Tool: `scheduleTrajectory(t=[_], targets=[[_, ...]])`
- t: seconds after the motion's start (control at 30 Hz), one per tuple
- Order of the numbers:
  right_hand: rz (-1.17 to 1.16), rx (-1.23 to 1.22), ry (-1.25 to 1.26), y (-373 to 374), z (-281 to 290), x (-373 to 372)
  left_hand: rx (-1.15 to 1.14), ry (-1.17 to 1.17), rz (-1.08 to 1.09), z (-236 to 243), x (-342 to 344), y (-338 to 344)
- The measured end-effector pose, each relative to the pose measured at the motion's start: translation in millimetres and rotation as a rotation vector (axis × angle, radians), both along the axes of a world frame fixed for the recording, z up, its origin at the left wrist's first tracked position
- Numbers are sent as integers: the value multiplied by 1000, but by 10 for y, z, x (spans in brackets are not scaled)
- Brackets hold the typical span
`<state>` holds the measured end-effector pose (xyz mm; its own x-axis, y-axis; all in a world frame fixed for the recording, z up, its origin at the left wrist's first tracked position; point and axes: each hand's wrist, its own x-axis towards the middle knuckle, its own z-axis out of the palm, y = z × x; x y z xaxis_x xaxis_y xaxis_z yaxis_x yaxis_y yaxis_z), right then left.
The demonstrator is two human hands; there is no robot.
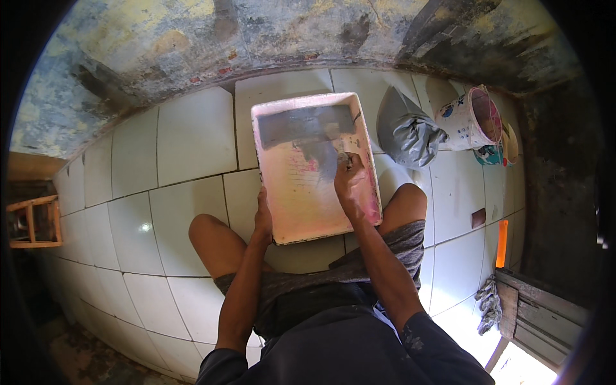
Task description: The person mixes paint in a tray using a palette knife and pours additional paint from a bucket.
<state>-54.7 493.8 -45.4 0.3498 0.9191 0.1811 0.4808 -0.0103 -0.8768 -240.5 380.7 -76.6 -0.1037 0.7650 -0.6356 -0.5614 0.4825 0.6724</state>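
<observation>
A shallow rectangular tray (308, 212), pinkish-white with stained, chipped edges, lies between my bent legs. Wet grey paste (305, 125) covers its far end in a wide band, with a thinner smear reaching toward the middle. My left hand (262, 215) grips the tray's near left edge, its fingers partly hidden under the rim. Inside the tray, near its right side, my right hand (348, 176) is closed over the edge of the grey smear. What it pinches is too small and covered to make out.
Right of the tray stands a crumpled grey plastic bag (410, 131). Beyond it, a stained white bucket (459, 122) lies tipped. An orange strip-like object (502, 244) and a grey rag (489, 305) are by the wooden boards (545, 308). A wooden frame (35, 221) stands far left.
</observation>
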Motion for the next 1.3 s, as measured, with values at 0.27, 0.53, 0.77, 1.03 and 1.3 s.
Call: scheduleTrajectory(t=[0.27,0.53,0.77,1.03,1.3], targets=[[124,-73,86,22,-45,116,-19,-17,-8,187,93,43],[56,-66,-25,32,-115,131,57,-25,-26,169,114,58],[-35,-53,31,11,-29,68,49,-27,3,168,50,35],[-59,130,95,115,-199,88,42,-60,-5,89,80,46],[50,-15,69,110,-180,39,180,-139,-14,211,166,72]])
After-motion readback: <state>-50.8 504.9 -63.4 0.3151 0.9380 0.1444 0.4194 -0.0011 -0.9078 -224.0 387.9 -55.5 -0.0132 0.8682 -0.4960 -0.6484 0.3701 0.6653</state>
